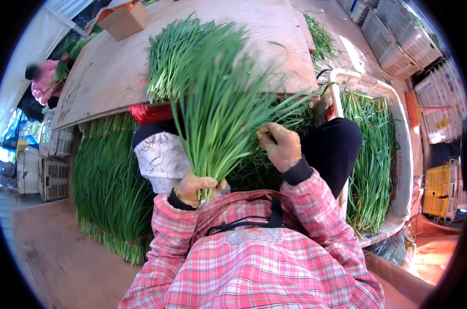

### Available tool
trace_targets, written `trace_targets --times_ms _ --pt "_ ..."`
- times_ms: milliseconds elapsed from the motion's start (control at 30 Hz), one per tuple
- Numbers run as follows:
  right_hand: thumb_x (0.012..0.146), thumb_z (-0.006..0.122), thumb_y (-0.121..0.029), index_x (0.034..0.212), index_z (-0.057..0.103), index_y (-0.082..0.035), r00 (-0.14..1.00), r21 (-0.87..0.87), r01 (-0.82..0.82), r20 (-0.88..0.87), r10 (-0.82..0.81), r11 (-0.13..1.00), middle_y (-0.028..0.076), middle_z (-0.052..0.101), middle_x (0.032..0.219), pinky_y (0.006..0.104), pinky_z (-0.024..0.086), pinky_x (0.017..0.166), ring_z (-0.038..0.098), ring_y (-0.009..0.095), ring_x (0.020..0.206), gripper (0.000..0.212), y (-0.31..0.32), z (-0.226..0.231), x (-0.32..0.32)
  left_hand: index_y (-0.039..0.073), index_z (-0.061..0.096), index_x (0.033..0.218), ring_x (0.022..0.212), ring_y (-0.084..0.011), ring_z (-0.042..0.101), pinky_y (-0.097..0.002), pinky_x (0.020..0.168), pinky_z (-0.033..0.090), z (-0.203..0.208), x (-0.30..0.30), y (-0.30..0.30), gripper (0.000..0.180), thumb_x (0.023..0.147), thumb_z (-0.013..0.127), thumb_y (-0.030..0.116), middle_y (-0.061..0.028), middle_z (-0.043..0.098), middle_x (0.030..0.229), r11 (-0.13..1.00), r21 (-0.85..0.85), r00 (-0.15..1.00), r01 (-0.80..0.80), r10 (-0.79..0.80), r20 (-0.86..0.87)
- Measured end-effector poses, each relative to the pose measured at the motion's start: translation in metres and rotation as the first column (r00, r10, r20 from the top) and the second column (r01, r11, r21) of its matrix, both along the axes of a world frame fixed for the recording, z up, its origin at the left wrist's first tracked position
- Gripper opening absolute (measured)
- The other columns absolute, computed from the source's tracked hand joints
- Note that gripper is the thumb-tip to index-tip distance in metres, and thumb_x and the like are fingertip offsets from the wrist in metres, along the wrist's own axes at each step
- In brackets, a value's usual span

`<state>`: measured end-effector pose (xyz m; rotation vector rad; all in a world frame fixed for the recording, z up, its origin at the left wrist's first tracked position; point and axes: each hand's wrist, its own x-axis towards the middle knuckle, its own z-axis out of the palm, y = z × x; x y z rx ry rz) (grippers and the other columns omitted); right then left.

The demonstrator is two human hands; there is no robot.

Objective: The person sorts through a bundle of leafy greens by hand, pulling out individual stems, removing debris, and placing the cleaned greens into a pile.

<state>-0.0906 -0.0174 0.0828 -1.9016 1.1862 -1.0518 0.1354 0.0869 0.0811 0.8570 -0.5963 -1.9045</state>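
My left hand [194, 188], in a tan glove, is closed round the pale stem ends of a bunch of chives [213, 118]. The long green leaves fan up and away from me, their tips blurred. To the right of the bunch, my gloved right hand [282, 148] has its fingers curled together by the leaf edge; what they pinch, if anything, I cannot make out. Beyond, a pile of chives [166, 59] lies on the wooden table [109, 67], partly covered by the leaves I hold. Loose green leaves [254, 172] lie below, between my knees.
Tied chive bundles [112, 175] are stacked at my left. On my right stands a white plastic basket [406, 170] filled with chives [368, 159]. A cardboard box [124, 21] sits on the table's far left; another person [45, 80] holds greens there. Crates [390, 38] line the right.
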Motion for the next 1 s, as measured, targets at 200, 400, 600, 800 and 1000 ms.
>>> trace_targets --times_ms 200,400,600,800,1000 --pt "0.086 0.058 -0.003 0.087 0.057 0.001 0.925 0.125 0.097 0.356 -0.136 0.987 0.001 0.058 0.073 0.0208 0.044 0.056 0.054 0.007 0.060 0.004 0.010 0.004 -0.033 -0.001 0.051 0.113 0.058 -0.0177 0.058 -0.0241 0.046 0.044 -0.007 0.016 0.013 0.047 0.070 0.067 0.009 -0.0159 0.063 0.080 0.997 -0.005 0.997 -0.078 0.078 0.027" --pt "0.084 0.065 -0.015 0.103 0.060 0.002 0.934 0.348 -0.003 0.335 -0.121 0.937 0.002 0.057 0.060 0.0211 0.041 0.047 0.051 0.006 0.051 0.026 0.012 0.026 -0.018 -0.002 0.051 0.109 0.056 -0.0181 0.059 -0.0245 0.046 0.045 -0.012 0.019 0.016 0.045 0.068 0.068 0.007 -0.0156 0.063 0.078 1.000 -0.002 1.000 -0.014 0.014 0.018" --pt "0.084 0.063 -0.011 0.104 0.059 0.006 0.933 0.454 -0.211 0.359 0.039 0.866 0.006 0.061 0.067 0.0219 0.045 0.053 0.055 0.008 0.056 0.027 0.009 0.019 0.029 -0.003 0.052 0.106 0.052 -0.0177 0.059 -0.0249 0.045 0.046 -0.012 0.013 0.017 0.043 0.068 0.070 0.009 -0.0160 0.063 0.074 1.000 -0.001 0.994 -0.024 0.024 0.104" --pt "0.082 0.065 -0.006 0.087 0.065 0.002 0.880 0.356 0.102 0.403 -0.251 0.929 0.003 0.061 0.069 0.0195 0.041 0.052 0.051 0.006 0.057 0.010 0.012 0.022 -0.017 -0.002 0.052 0.107 0.053 -0.0179 0.059 -0.0241 0.044 0.046 -0.015 0.020 0.023 0.043 0.069 0.069 0.010 -0.0160 0.063 0.077 0.988 0.012 0.987 -0.154 0.153 0.058" --pt "0.069 0.072 -0.004 0.089 0.067 -0.007 0.870 0.099 0.134 -0.489 -0.069 0.986 0.005 0.064 0.082 0.0294 0.046 0.057 0.057 0.016 0.061 0.021 0.015 -0.013 -0.057 -0.001 0.049 0.113 0.058 -0.0188 0.060 -0.0250 0.045 0.046 -0.023 0.028 0.019 0.047 0.071 0.067 0.009 -0.0161 0.063 0.080 0.994 0.042 0.994 -0.100 0.101 -0.040"
